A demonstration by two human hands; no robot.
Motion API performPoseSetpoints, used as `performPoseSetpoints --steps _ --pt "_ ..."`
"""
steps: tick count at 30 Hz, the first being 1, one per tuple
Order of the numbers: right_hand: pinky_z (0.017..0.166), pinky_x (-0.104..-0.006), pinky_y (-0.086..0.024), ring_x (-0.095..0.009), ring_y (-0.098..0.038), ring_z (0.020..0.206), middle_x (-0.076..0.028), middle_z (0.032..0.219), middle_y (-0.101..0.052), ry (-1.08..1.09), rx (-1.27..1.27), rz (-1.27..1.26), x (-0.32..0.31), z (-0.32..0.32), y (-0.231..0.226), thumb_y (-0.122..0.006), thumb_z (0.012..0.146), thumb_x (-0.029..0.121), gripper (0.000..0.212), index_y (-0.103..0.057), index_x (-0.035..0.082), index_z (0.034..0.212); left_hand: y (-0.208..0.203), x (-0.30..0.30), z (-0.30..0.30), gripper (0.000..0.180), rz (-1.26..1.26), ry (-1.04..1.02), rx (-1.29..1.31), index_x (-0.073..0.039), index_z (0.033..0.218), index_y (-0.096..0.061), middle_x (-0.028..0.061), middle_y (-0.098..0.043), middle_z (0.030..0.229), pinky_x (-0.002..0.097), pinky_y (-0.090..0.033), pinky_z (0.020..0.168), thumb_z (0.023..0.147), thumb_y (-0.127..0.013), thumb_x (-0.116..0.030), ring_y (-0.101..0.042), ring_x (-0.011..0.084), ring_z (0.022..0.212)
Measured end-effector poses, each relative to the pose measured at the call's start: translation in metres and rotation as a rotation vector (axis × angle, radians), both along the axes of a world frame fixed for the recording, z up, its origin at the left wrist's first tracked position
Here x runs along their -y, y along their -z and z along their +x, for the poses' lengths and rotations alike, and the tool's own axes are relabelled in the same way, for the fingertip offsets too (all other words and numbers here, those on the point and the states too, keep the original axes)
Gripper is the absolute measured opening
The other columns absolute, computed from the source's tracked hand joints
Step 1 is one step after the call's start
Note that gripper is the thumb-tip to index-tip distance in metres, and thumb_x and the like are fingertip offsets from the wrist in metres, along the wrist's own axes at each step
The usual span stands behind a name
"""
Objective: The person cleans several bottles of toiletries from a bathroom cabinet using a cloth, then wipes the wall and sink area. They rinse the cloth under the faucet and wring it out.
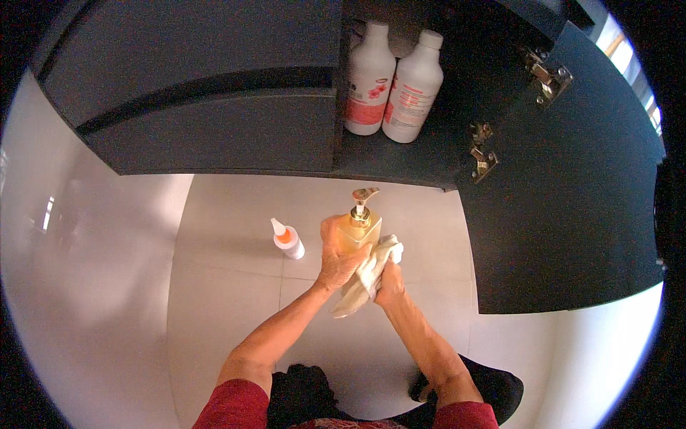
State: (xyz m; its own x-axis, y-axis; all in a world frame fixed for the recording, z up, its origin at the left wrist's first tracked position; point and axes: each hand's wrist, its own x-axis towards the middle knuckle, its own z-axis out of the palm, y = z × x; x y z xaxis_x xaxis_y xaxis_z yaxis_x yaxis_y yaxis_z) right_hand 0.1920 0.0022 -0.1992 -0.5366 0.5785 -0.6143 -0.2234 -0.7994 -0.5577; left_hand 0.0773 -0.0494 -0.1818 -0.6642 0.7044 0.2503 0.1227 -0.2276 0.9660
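Observation:
A clear pump bottle point(362, 230) with amber liquid and a gold pump head is held upright above the floor. My left hand point(339, 259) grips it around its left side and lower part. In my right hand point(390, 279) is a crumpled cream cloth point(370, 275), its loose end hanging down to the left. The cloth lies against the bottle's lower right side, close to my left fingers. Part of the bottle's base is hidden behind my left hand and the cloth. My right fingers are partly covered by the cloth.
On the tiled floor point(229, 236) left of my hands stands a small white bottle point(290, 247) with an orange collar and pointed nozzle. Two white bottles with pink labels, a left one point(369, 79) and a right one point(414, 86), stand inside the dark cabinet. Its hinged door point(564, 207) hangs open at right.

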Motion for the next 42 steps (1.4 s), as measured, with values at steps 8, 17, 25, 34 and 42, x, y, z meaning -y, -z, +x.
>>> performPoseSetpoints --steps 8,17,25,34,42 --pt "0.069 -0.0375 -0.054 -0.022 -0.061 0.082 -0.010 0.095 -0.060 -0.042 0.171 0.234 0.003 -0.006 -0.017 -0.046 0.085 0.009 0.023 -0.053 0.003 0.106 0.083 -0.009 -0.011 0.061 -0.138 -0.307 -0.100 -0.005 0.113 -0.045 0.0128 -0.047 0.107 0.0393 -0.040 0.086 0.058 -0.072 -0.005 -0.048 0.0274 0.098" --pt "0.063 -0.0359 -0.054 -0.020 -0.061 0.078 -0.008 0.091 -0.060 -0.102 0.255 0.416 -0.005 0.005 0.001 -0.046 0.086 0.008 0.018 -0.055 0.003 0.101 0.152 -0.016 -0.025 0.067 -0.087 -0.379 0.147 -0.006 0.111 -0.045 0.0109 -0.050 0.104 0.0402 -0.036 0.089 0.052 -0.078 -0.005 -0.046 0.0290 0.101" --pt "0.063 -0.0326 -0.051 -0.016 -0.058 0.075 -0.005 0.086 -0.059 -0.044 0.218 0.533 -0.007 -0.006 -0.009 -0.046 0.085 0.007 0.017 -0.057 0.002 0.098 0.159 -0.009 -0.016 0.076 -0.132 -0.386 0.138 -0.003 0.122 -0.034 0.0145 -0.034 0.117 0.0418 -0.030 0.097 0.059 -0.075 -0.006 -0.038 0.0295 0.110" --pt "0.063 -0.0272 -0.046 -0.012 -0.055 0.074 -0.003 0.082 -0.059 0.248 0.155 0.650 -0.011 -0.020 -0.063 -0.046 0.084 0.005 0.015 -0.057 0.000 0.093 0.090 0.013 0.017 0.061 -0.429 -0.470 -0.170 0.003 0.109 -0.032 0.0162 -0.033 0.104 0.0387 -0.029 0.086 0.068 -0.072 -0.017 -0.034 0.0264 0.097" --pt "0.062 -0.0279 -0.046 -0.014 -0.056 0.072 -0.006 0.082 -0.059 0.356 0.124 0.782 -0.019 -0.020 -0.092 -0.046 0.081 0.002 0.014 -0.055 -0.003 0.091 -0.117 -0.039 0.003 0.041 0.185 -0.319 -0.296 0.000 0.105 -0.040 0.0126 -0.040 0.101 0.0331 -0.034 0.082 0.075 -0.065 -0.010 -0.041 0.0227 0.093"
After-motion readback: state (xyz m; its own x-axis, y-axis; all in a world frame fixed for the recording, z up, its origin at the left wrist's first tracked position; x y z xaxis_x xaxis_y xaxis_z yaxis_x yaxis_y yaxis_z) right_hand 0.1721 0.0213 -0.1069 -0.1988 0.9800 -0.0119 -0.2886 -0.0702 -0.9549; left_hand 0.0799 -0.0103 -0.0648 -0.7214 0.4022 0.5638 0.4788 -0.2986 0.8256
